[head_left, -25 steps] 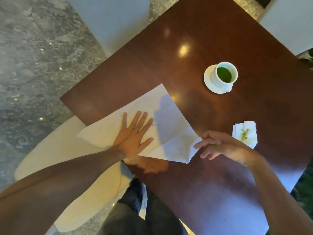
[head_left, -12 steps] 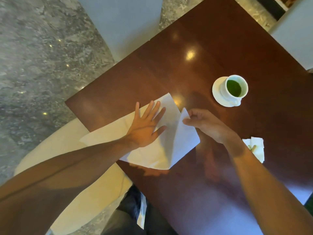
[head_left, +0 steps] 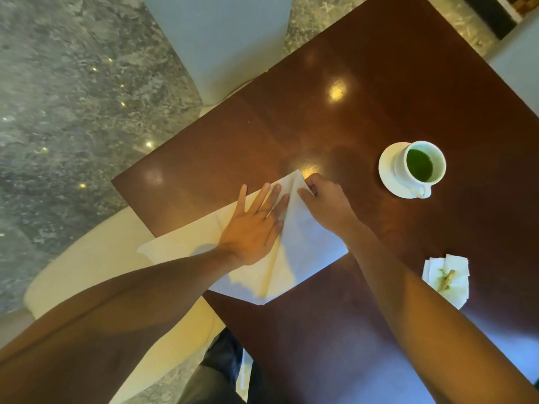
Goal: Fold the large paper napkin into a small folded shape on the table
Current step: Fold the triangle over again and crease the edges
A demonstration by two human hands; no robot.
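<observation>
Right grip (head_left: 322, 205) pinching napkin (head_left: 306, 252) corner, left grip (head_left: 256, 225) flat on it

A dark, glossy wooden table (head_left: 364, 91) sits cornerwise in front of me. A white napkin (head_left: 306, 252), partly folded, lies on its near left side, one end hanging over the left edge. At the far right stands a white saucer (head_left: 388, 173). A small stained tissue (head_left: 455, 275) lies at the near right, well apart from the napkin.
</observation>
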